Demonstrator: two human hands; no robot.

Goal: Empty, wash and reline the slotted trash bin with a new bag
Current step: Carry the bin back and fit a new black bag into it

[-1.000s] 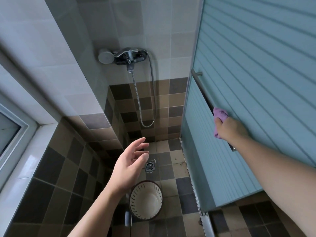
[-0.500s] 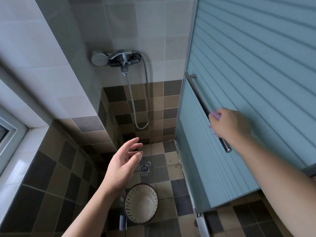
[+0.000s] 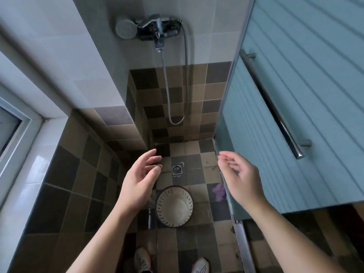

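Note:
The slotted trash bin (image 3: pixel 174 206), cream inside with a dark rim, stands upright and empty on the tiled shower floor below my hands. A purple cloth (image 3: pixel 219 191) lies on the floor just right of the bin, by the door track. My left hand (image 3: pixel 138 181) hovers open above and left of the bin, holding nothing. My right hand (image 3: pixel 239 177) hovers open above and right of it, fingers apart, also holding nothing.
A shower mixer (image 3: pixel 155 29) with a hose (image 3: pixel 186 75) hangs on the back wall. A floor drain (image 3: pixel 177 169) lies behind the bin. The blue sliding door (image 3: pixel 295 95) with a metal bar handle (image 3: pixel 275 113) closes off the right. My shoes (image 3: pixel 142 261) are at the bottom.
My right hand has left the door's bar handle and come down beside the left hand. The purple cloth it held now lies on the floor next to the bin.

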